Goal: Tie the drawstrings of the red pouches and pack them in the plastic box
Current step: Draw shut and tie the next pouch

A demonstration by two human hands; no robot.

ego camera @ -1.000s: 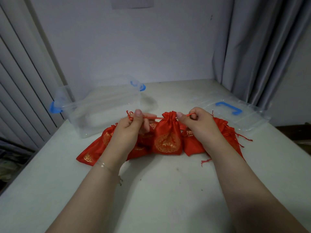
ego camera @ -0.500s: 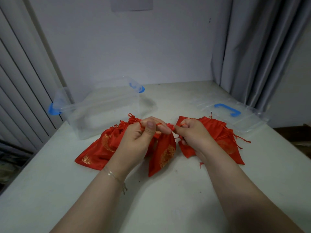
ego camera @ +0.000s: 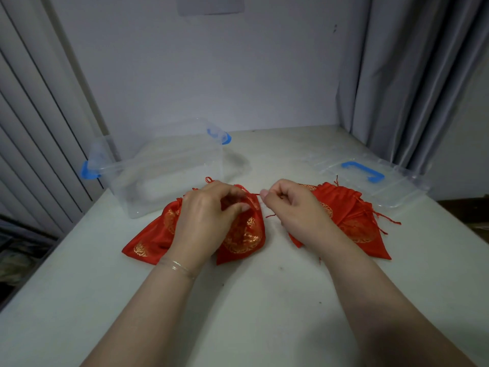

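Both hands have drawn slightly apart since half a second ago. Left hand [ego camera: 209, 215] grips the red pouch [ego camera: 244, 231] on the surface [ego camera: 264, 300]; right hand [ego camera: 293, 205] pinches its drawstring [ego camera: 256, 194]. Beyond stands the plastic box [ego camera: 169, 170].

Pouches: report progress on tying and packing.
Done: nothing packed; the box looks empty, its lid off. In hand: left hand grips the middle pouch, right hand pinches its drawstring. Left: the side piles.
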